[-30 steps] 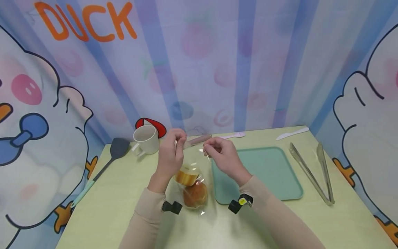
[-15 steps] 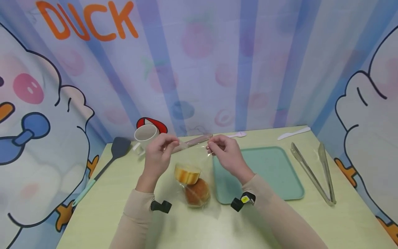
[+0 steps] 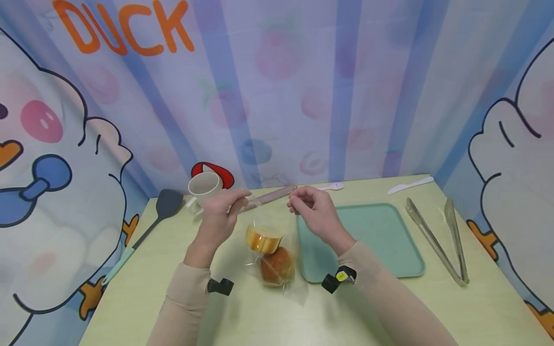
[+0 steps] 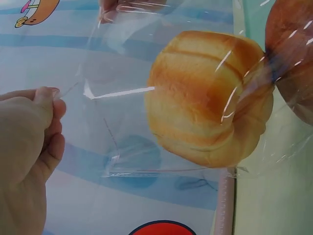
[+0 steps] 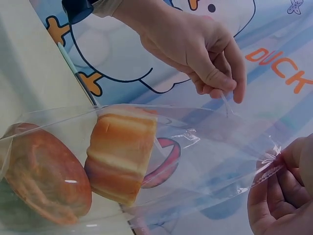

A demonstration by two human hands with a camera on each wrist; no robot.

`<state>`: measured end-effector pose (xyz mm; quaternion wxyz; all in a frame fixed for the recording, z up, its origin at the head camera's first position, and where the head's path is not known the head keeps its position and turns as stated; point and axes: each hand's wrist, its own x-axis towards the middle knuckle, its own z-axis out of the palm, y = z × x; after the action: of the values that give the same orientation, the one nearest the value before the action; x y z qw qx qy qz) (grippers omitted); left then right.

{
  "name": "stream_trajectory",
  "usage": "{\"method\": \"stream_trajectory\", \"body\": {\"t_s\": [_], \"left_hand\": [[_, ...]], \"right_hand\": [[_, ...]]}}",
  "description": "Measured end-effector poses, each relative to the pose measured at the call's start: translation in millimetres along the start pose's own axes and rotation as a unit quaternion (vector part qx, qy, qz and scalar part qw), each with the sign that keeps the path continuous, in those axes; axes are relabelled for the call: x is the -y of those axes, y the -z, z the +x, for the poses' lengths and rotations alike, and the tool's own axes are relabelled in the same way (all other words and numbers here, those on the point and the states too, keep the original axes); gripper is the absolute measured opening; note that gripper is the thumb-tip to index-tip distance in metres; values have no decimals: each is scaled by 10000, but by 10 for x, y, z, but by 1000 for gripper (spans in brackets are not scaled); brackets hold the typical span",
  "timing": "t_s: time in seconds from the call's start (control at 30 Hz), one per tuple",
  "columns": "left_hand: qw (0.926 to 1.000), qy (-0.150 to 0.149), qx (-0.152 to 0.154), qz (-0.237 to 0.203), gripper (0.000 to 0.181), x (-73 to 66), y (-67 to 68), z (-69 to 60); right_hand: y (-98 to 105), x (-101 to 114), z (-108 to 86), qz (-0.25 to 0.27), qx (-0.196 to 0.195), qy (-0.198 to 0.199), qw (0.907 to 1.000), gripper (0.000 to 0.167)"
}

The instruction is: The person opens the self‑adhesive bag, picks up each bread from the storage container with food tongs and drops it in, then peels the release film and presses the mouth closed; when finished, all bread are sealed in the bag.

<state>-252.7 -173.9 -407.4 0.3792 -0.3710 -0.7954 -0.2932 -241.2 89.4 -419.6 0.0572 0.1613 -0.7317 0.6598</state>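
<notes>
A clear plastic bag [image 5: 205, 147] hangs in front of me with two breads inside. The upper one is a short yellow-brown bread piece [image 3: 263, 240]. Below it sits a round brown bun [image 3: 277, 266], touching it. My right hand [image 3: 318, 214] pinches the bag's gathered top edge, best seen in the right wrist view. To the left, my left hand [image 3: 218, 214] pinches a thin clear strip [image 5: 225, 104] between thumb and fingertips. The strip runs down toward the bag's edge; whether it is joined there I cannot tell.
A pale green tray [image 3: 363, 240] lies right of the bag, with metal tongs [image 3: 437, 245] beyond. White mug [image 3: 203, 190] and dark turner [image 3: 169, 204] stand left. Along the back are a pinkish ruler-like bar [image 3: 272, 196], a lilac utensil [image 3: 332, 186] and a white plastic knife [image 3: 410, 185].
My left hand has moved left, away from my right hand, and its fingers have straightened somewhat. The right hand has shifted slightly right. The bag with the breads has swung a little right.
</notes>
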Motion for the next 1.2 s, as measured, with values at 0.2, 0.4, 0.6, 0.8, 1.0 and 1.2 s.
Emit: {"method": "stream_trajectory", "body": {"t_s": [0.2,0.4,0.6,0.8,1.0,1.2], "left_hand": [[9986,-120,233,-452,20,-1,-38,-9],[9964,-255,682,-426,31,5,-25,-14],[9936,61,1131,-45,23,23,19,-69],[9869,1511,508,-239,6,114,84,-156],[9098,3357,-699,-2339,20,144,153,-200],[7882,3851,-1697,-4490,23,130,237,-172]], "right_hand": [[19,2,-1,-39,-6,40,10000,15],[24,3,14,22,-102,45,9999,14],[30,5,13,14,-128,105,9999,17],[72,-16,22,-28,-263,54,9996,16],[97,-12,43,103,-435,-113,9989,18],[96,-34,61,365,-627,-359,9967,17]]}}
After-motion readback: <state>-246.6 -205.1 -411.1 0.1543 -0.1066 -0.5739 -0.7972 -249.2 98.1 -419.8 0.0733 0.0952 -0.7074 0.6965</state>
